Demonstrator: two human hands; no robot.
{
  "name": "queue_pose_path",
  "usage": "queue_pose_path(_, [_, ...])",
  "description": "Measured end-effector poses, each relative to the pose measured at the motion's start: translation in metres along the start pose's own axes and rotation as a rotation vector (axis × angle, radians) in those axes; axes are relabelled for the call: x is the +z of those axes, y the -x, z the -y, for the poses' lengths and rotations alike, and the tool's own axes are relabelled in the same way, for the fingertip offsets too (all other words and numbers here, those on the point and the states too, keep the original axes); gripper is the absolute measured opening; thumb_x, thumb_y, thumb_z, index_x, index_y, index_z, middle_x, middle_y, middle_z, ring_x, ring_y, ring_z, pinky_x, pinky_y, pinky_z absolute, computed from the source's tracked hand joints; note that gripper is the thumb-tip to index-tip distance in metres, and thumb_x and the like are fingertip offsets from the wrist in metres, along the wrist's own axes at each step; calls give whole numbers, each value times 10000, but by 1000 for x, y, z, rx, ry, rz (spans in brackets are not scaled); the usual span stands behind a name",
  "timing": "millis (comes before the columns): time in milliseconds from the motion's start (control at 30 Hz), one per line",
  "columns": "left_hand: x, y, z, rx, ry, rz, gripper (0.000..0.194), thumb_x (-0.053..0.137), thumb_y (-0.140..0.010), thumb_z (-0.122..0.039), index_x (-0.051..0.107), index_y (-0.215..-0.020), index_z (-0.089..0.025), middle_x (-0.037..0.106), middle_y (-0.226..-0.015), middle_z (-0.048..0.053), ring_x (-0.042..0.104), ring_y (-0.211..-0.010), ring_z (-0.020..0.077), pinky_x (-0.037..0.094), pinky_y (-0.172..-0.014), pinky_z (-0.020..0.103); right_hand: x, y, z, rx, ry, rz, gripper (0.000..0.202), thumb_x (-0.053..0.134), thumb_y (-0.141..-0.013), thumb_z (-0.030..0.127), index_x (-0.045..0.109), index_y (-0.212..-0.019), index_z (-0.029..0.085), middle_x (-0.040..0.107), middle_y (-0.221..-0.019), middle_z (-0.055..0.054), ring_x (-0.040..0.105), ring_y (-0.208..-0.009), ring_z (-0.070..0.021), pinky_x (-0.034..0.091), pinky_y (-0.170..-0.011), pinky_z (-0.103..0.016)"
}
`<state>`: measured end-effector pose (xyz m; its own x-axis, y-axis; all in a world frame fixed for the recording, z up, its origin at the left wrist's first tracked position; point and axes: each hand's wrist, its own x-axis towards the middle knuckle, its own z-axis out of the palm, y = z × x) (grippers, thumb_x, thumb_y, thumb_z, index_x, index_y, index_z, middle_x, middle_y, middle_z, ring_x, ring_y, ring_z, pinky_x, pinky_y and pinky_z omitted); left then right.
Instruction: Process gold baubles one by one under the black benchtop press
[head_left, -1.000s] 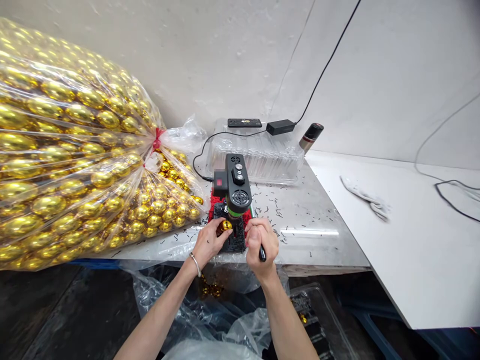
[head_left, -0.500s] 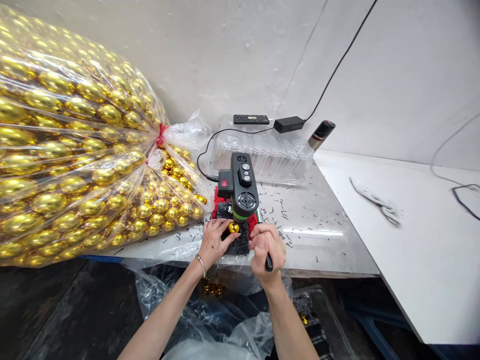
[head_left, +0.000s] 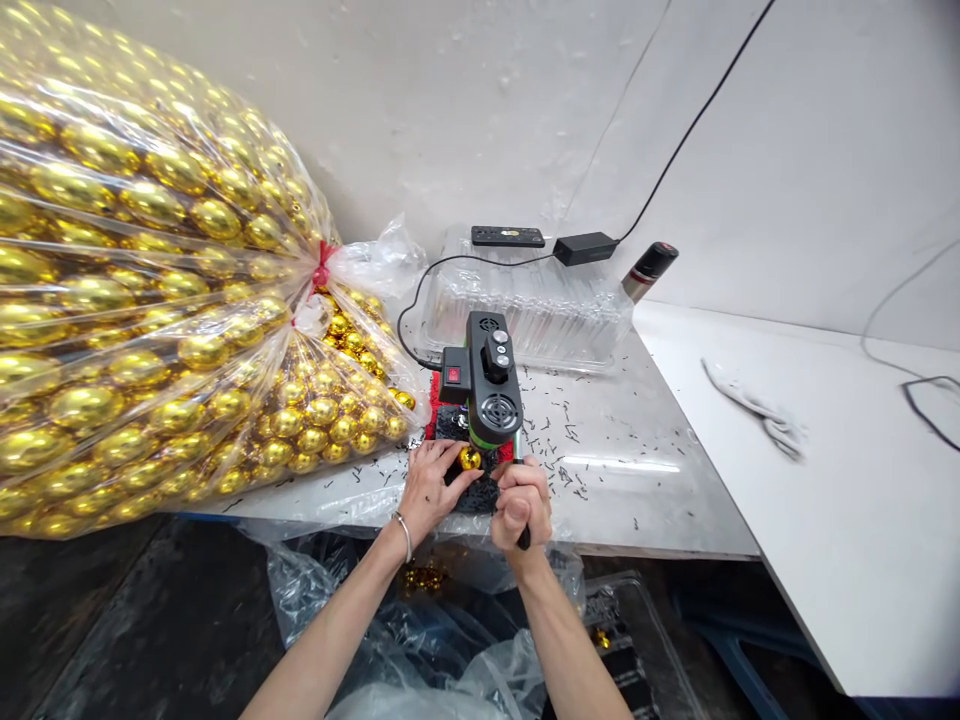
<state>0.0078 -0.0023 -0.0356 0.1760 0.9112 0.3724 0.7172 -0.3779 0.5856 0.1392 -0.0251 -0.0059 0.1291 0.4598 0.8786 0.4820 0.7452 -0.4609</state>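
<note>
A shiny gold ball [head_left: 470, 458] sits beneath the round front end of a black benchtop machine [head_left: 496, 375], pinched between the thumb and fingers of my left hand [head_left: 433, 482]. My right hand [head_left: 523, 505] is wrapped round a lever with a black grip [head_left: 524, 538] on the machine's right side. Under the ball lies the machine's dark base [head_left: 476, 498], strewn with black shavings, with a red mat [head_left: 433, 400] showing around it. The contact between machine and ball is partly hidden by the machine's head.
A huge clear bag of gold balls [head_left: 135, 290] fills the left side. Behind the machine stand a clear plastic tray [head_left: 540, 310], a power adapter [head_left: 585, 248], a remote [head_left: 508, 236] and a spray can [head_left: 649, 272]. White gloves [head_left: 754, 405] lie right; plastic sheeting [head_left: 442, 640] hangs below the table.
My right hand has swung the lever leftward, closer to the base, and its grip now stands more upright. My left hand keeps hold of the ball in the same spot.
</note>
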Motion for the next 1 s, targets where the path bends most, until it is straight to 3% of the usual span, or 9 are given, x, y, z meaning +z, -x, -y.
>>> queue_pose_path(100, [1, 0, 2, 6, 12, -8, 300, 605, -853, -393, 658, -1074, -196, 672, -1007, 84, 574, -964, 249, 430, -860, 395, -1, 2, -2, 7, 24, 28, 276, 289, -943, 217, 456, -724, 219, 503, -721, 7, 545, -669, -138, 474, -807, -422])
queue_pose_path(300, [3, 1, 3, -2, 22, -40, 293, 599, -855, -384, 670, -1066, -194, 676, -1011, 88, 579, -950, 249, 450, -837, 396, -5, -3, 1, -106, 74, 142, 242, 307, -927, 174, 442, -730, 213, 505, -741, -11, 546, -685, -136, 477, -698, -345])
queue_pose_path(433, [4, -2, 3, -14, 54, -51, 298, 651, -820, -375, 676, -1062, -203, 685, -1021, 80, 583, -963, 255, 454, -849, 411, -8, -31, 23, 29, 3, 72, 278, 322, -914, 126, 426, -669, 207, 487, -684, -4, 513, -670, -128, 427, -610, -286])
queue_pose_path(533, [1, 0, -1, -28, 109, -80, 287, 662, -815, -360, 674, -1053, -201, 688, -1014, 77, 596, -957, 246, 462, -859, 416, -11, -61, 42, 194, -18, 57, 299, 357, -918, 124, 409, -635, 204, 476, -663, 4, 512, -690, -126, 405, -629, -281])
queue_pose_path(667, [-13, 27, -10, -6, 128, -95, 329, 646, -828, -376, 642, -1112, -211, 678, -1042, 83, 604, -976, 245, 469, -874, 429, -14, -81, 52, 265, -45, 99, 318, 371, -928, 141, 395, -616, 200, 464, -654, 12, 482, -658, -113, 387, -633, -276])
queue_pose_path(767, [-26, 54, -16, 61, 98, -32, 457, 673, -788, -451, 606, -1185, -234, 666, -1080, 93, 596, -1020, 266, 480, -874, 440, -12, -77, 50, 227, -51, 84, 312, 379, -921, 126, 403, -619, 199, 464, -648, 12, 476, -653, -115, 388, -636, -277])
queue_pose_path(833, [-35, 59, -17, 85, 69, -37, 505, 661, -789, -475, 579, -1225, -232, 650, -1115, 108, 586, -1042, 272, 483, -877, 438, -11, -70, 48, 201, -49, 62, 310, 378, -915, 115, 407, -618, 200, 470, -647, 8, 479, -660, -121, 394, -639, -282])
queue_pose_path(900, [-48, 45, -15, 90, 26, -120, 421, 586, -858, -431, 580, -1220, -214, 632, -1147, 124, 572, -1065, 269, 472, -898, 433, -9, -66, 46, 188, -48, 45, 309, 376, -910, 105, 409, -618, 201, 474, -645, 6, 482, -667, -125, 396, -641, -285])
queue_pose_path(1000, [-74, -5, -3, 70, -64, -253, 285, 445, -934, -292, 625, -1132, -194, 621, -1160, 137, 546, -1100, 271, 427, -952, 453, -9, -64, 45, 176, -48, 45, 302, 383, -902, 96, 410, -620, 200, 477, -648, 6, 490, -672, -127, 390, -629, -283])
